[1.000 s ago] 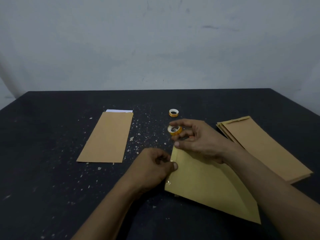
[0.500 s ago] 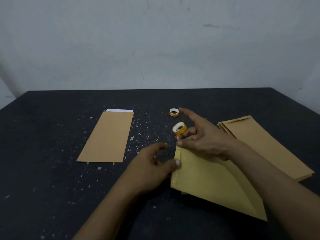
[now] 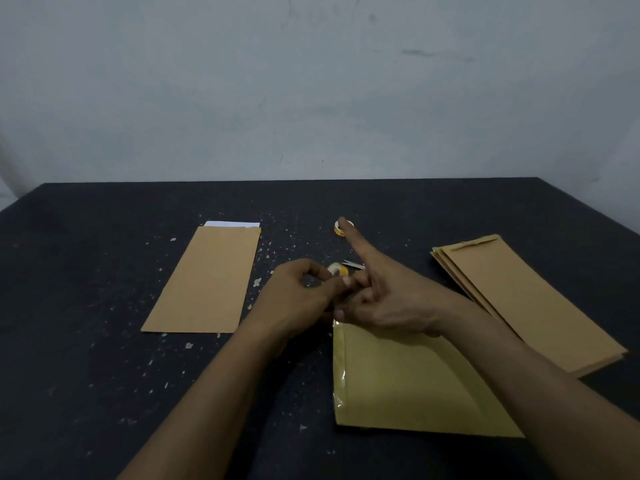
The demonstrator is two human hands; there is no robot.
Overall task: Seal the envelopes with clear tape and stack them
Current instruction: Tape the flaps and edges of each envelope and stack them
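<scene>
Left hand (image 3: 298,297) curled, right hand (image 3: 391,299) index extended

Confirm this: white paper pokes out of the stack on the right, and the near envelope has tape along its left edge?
Wrong on the paper: in the head view the white paper pokes out of the lone envelope on the left, not the stack. The near envelope does have tape along its left edge.
</scene>
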